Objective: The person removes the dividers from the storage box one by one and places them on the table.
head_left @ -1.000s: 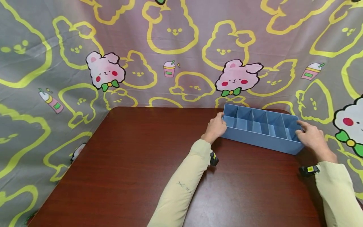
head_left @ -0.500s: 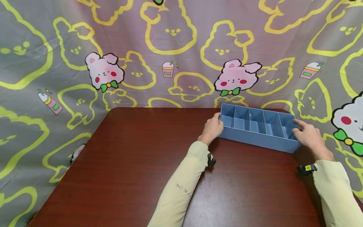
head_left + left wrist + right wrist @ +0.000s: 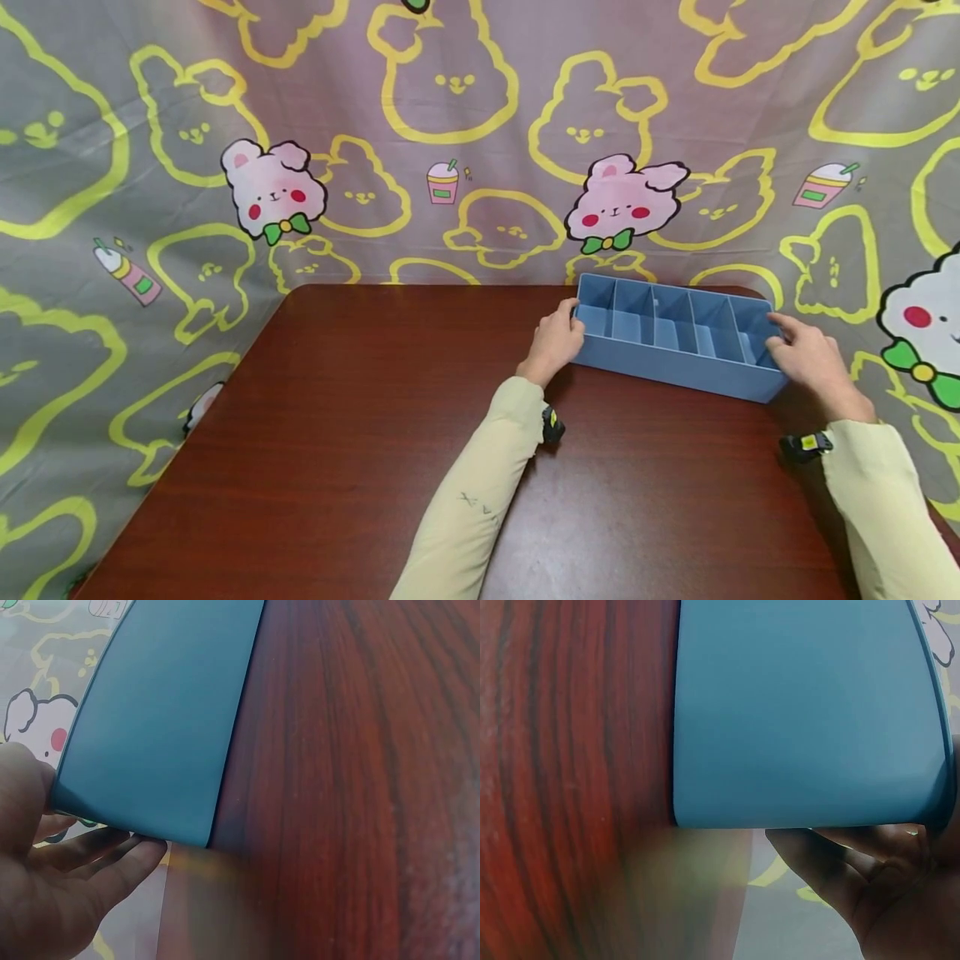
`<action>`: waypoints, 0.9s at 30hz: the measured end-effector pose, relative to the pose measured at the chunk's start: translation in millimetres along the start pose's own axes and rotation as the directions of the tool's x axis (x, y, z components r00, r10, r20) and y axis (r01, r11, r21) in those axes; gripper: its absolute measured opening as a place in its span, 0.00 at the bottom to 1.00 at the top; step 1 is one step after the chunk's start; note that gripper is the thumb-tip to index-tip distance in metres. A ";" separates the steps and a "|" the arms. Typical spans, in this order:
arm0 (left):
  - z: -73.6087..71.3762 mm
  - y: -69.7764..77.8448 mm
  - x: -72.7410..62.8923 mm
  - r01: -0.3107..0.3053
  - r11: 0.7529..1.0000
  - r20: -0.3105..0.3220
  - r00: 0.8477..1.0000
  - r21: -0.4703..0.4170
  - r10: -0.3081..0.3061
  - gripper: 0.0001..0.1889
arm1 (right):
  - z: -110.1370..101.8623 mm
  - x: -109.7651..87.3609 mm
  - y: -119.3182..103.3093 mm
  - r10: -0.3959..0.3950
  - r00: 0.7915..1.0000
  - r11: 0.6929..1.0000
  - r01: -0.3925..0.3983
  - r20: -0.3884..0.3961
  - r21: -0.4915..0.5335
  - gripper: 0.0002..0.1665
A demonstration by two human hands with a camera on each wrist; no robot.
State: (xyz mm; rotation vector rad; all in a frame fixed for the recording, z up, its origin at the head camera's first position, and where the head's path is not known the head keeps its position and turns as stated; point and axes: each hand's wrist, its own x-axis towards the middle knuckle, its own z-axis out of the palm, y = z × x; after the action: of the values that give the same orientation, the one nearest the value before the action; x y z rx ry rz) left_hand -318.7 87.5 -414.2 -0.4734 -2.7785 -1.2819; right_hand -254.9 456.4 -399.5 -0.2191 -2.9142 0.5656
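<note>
A long blue divided storage box (image 3: 678,368) stands at the back right of the table, set at a slight slant. Thin walls split it into a row of several compartments, with nothing seen inside them. My left hand (image 3: 553,343) grips its left end; in the left wrist view the thumb is by the rim and the fingers (image 3: 135,862) lie against the end wall. At the opposite end, my right hand (image 3: 813,360) holds the box with thumb and index finger at the rim. The other right fingers (image 3: 817,862) touch the end wall in the right wrist view.
The dark red-brown wooden table (image 3: 360,433) stretches left and forward of the box. Behind it and along the sides hangs a grey-pink curtain (image 3: 495,100) with cartoon rabbits, close to the box's far edge.
Both hands and the box have shifted slightly to the left across the table. The grip at each end looks the same, and the camera view has moved a little.
</note>
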 end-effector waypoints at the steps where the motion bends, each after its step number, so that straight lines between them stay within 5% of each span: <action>1: -0.4 -0.6 -0.2 -0.001 1.000 0.001 1.000 -0.005 0.001 0.24 | 0.3 -0.2 -0.2 0.000 1.000 1.000 0.000 0.001 0.001 0.33; 27: -16.3 -6.7 -2.5 0.082 0.985 0.006 0.997 -0.154 -0.082 0.23 | 7.1 -1.4 -17.0 0.037 0.999 0.999 -0.036 -0.015 0.023 0.33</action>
State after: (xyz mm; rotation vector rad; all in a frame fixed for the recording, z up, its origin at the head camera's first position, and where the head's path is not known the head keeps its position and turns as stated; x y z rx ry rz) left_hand -319.6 70.5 -408.8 -0.3693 -2.7375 -1.5214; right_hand -256.8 438.0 -399.7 -0.2732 -2.8926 0.5989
